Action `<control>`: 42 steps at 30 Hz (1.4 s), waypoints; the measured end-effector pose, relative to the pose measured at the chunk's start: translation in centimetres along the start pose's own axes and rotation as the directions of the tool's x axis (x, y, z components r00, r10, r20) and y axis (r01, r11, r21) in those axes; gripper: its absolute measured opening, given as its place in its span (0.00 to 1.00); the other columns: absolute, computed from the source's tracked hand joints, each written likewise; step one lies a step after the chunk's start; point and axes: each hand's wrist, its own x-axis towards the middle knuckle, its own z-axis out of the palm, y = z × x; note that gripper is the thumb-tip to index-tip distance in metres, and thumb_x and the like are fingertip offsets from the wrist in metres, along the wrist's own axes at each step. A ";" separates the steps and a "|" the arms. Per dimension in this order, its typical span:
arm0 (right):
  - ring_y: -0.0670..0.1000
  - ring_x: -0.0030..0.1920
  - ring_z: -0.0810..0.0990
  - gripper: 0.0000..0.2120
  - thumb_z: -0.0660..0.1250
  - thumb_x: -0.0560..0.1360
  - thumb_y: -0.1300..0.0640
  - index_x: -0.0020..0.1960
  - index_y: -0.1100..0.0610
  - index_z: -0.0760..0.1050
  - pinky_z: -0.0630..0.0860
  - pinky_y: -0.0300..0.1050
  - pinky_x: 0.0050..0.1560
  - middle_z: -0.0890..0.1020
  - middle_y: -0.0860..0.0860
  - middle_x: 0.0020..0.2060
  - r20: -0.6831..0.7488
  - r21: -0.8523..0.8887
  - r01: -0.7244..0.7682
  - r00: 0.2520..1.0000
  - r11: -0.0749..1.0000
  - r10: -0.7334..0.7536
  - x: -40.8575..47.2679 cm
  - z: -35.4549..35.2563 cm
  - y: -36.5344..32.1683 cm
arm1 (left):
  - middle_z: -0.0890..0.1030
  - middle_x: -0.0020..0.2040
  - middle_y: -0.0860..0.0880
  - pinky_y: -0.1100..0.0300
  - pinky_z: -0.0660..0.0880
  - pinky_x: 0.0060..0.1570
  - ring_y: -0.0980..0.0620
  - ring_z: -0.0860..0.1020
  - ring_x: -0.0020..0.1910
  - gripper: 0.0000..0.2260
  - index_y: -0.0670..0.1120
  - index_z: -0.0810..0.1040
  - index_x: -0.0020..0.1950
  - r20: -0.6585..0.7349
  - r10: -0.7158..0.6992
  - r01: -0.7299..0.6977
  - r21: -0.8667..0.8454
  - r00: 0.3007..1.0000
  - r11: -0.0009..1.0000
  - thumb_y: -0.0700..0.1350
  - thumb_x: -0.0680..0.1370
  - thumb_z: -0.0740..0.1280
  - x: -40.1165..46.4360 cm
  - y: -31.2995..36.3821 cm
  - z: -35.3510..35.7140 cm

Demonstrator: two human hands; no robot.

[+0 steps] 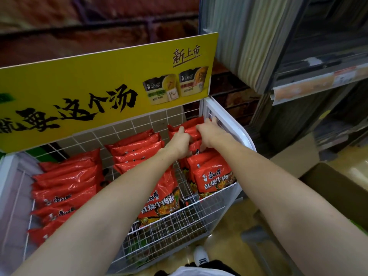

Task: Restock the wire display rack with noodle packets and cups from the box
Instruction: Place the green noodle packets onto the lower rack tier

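Left of the yellow sign's (99, 86) far end, packet rows fill the wire rack (179, 226); beneath it, left hand (179, 141) and right hand (209, 132) grip red packets (191, 130), apparently seating them upright; the box (338, 192) waits rightward.

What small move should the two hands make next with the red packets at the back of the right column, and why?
Probably push the packets down and back until they sit level. Both the left hand and the right hand hold them at the far end of the right column in the wire rack, beside its white side panel, where they seem raised above the front packets.
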 end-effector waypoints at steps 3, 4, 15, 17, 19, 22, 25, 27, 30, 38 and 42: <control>0.64 0.77 0.50 0.42 0.82 0.65 0.50 0.74 0.53 0.68 0.64 0.61 0.73 0.62 0.59 0.73 -0.069 0.056 0.025 0.997 0.998 -0.021 -0.5 0.5 0.7 | 0.66 0.62 0.42 0.49 0.75 0.60 0.40 0.75 0.55 0.16 0.43 0.82 0.54 -0.048 0.018 -0.017 0.002 0.999 1.000 0.44 0.69 0.79 -0.3 0.1 0.2; 0.65 0.77 0.50 0.42 0.82 0.66 0.50 0.74 0.54 0.67 0.64 0.62 0.73 0.62 0.60 0.73 -0.076 0.056 0.027 0.997 0.998 -0.023 -0.7 0.8 0.7 | 0.66 0.62 0.43 0.48 0.75 0.60 0.40 0.75 0.56 0.15 0.44 0.81 0.55 -0.048 0.019 -0.018 0.013 0.999 1.000 0.44 0.71 0.78 -0.3 0.3 0.3; 0.60 0.63 0.75 0.16 0.65 0.77 0.59 0.64 0.56 0.76 0.76 0.54 0.59 0.75 0.56 0.61 -0.155 0.104 0.078 0.986 0.992 -0.062 -0.6 -1.3 0.0 | 0.80 0.44 0.51 0.59 0.74 0.43 0.49 0.79 0.48 0.09 0.44 0.83 0.53 0.052 -0.028 0.043 -0.302 0.998 0.952 0.47 0.77 0.74 0.7 -2.1 -5.4; 0.60 0.63 0.75 0.20 0.63 0.78 0.62 0.70 0.56 0.74 0.76 0.55 0.60 0.74 0.57 0.62 -0.188 0.131 0.075 0.981 0.989 -0.050 -0.1 -1.3 -0.5 | 0.83 0.50 0.46 0.55 0.76 0.51 0.45 0.80 0.53 0.07 0.42 0.82 0.54 -0.072 -0.070 0.053 -0.218 0.995 0.975 0.42 0.77 0.72 1.4 -2.8 -5.2; 0.60 0.64 0.74 0.22 0.63 0.79 0.62 0.72 0.55 0.72 0.75 0.56 0.63 0.73 0.57 0.62 -0.180 0.122 0.098 0.981 0.988 -0.075 0.8 -1.0 -0.9 | 0.82 0.56 0.43 0.53 0.76 0.56 0.43 0.79 0.57 0.08 0.43 0.81 0.56 -0.086 -0.073 0.061 -0.137 0.994 0.989 0.40 0.77 0.70 1.6 -3.0 -4.8; 0.60 0.64 0.73 0.21 0.63 0.79 0.61 0.72 0.55 0.72 0.73 0.57 0.65 0.73 0.57 0.62 -0.142 0.109 0.107 0.986 0.988 -0.091 2.1 -0.3 -0.9 | 0.80 0.59 0.44 0.51 0.76 0.58 0.43 0.78 0.60 0.11 0.46 0.80 0.60 -0.034 -0.078 0.075 -0.070 0.996 0.995 0.41 0.78 0.68 1.9 -3.2 -3.9; 0.61 0.68 0.69 0.20 0.62 0.79 0.61 0.71 0.54 0.73 0.69 0.57 0.69 0.70 0.58 0.66 -0.146 0.050 0.102 0.985 0.994 -0.093 2.9 0.1 -0.5 | 0.81 0.61 0.45 0.50 0.76 0.59 0.43 0.78 0.62 0.14 0.48 0.79 0.64 -0.018 -0.091 0.090 -0.065 0.996 0.994 0.42 0.79 0.68 2.3 -3.0 -3.4; 0.61 0.72 0.64 0.21 0.63 0.79 0.62 0.71 0.54 0.73 0.65 0.57 0.72 0.66 0.59 0.71 -0.152 0.016 0.119 0.982 0.993 -0.115 3.3 0.1 -0.1 | 0.81 0.62 0.45 0.51 0.76 0.60 0.43 0.78 0.62 0.15 0.48 0.78 0.66 -0.004 -0.109 0.108 -0.073 0.994 0.991 0.40 0.78 0.69 2.7 -3.1 -3.2; 0.63 0.75 0.59 0.22 0.64 0.78 0.62 0.71 0.51 0.72 0.62 0.57 0.74 0.58 0.57 0.77 -0.162 -0.032 0.151 0.975 0.988 -0.154 3.8 0.1 0.2 | 0.82 0.60 0.43 0.52 0.76 0.60 0.42 0.79 0.60 0.15 0.45 0.79 0.64 -0.013 -0.132 0.130 -0.094 0.991 0.987 0.38 0.78 0.70 3.2 -2.9 -3.0; 0.65 0.65 0.74 0.20 0.65 0.80 0.54 0.71 0.50 0.73 0.69 0.54 0.66 0.69 0.56 0.68 -0.047 -0.049 0.198 0.979 0.979 -0.200 4.5 -1.2 -0.1 | 0.82 0.53 0.36 0.49 0.78 0.55 0.36 0.81 0.55 0.08 0.37 0.81 0.54 -0.145 -0.198 0.178 -0.138 0.970 0.974 0.33 0.75 0.68 3.2 -1.8 -2.0; 0.67 0.63 0.74 0.15 0.62 0.80 0.59 0.65 0.57 0.77 0.73 0.57 0.64 0.69 0.60 0.66 -0.141 0.011 0.171 0.976 0.985 -0.167 4.3 -1.1 -0.5 | 0.78 0.57 0.35 0.47 0.75 0.58 0.34 0.78 0.58 0.09 0.35 0.79 0.54 -0.244 -0.204 0.182 -0.109 0.948 0.977 0.30 0.75 0.66 2.9 -1.6 -2.0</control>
